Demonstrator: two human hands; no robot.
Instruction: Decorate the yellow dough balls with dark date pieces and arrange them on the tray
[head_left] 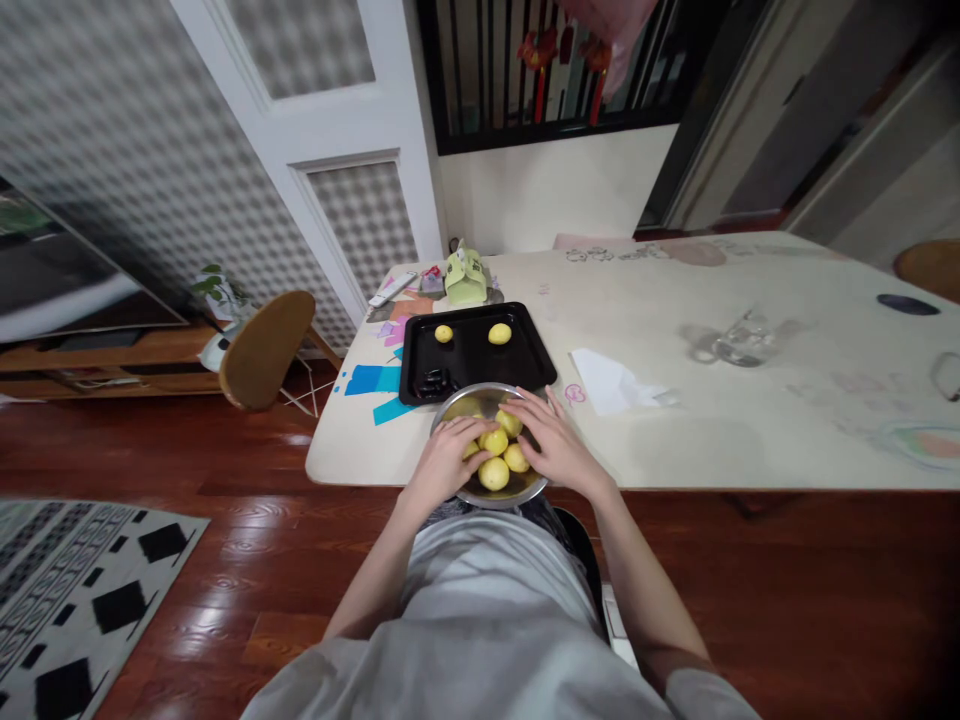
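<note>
A round metal bowl (537, 484) with several yellow lemons (494, 474) in it stands at the table's near edge, right before my body. My left hand (448, 455) reaches in from the left, its fingers and thumb curved round a lemon (470, 450) that they partly hide. From the right, my right hand (555, 440) has its fingers over a lemon (509, 423) at the bowl's far right, with the thumb lower down. Just beyond the bowl lies a black baking tray (480, 375) bearing a small lemon (443, 334), a larger lemon (499, 334) and a dark glossy object (435, 382).
A white table (637, 450) stretches far right. On it are a crumpled white paper (611, 382), a clear glass jug (744, 340), a green box (465, 275) and a white remote (393, 289). A wooden chair (268, 350) stands off the left end.
</note>
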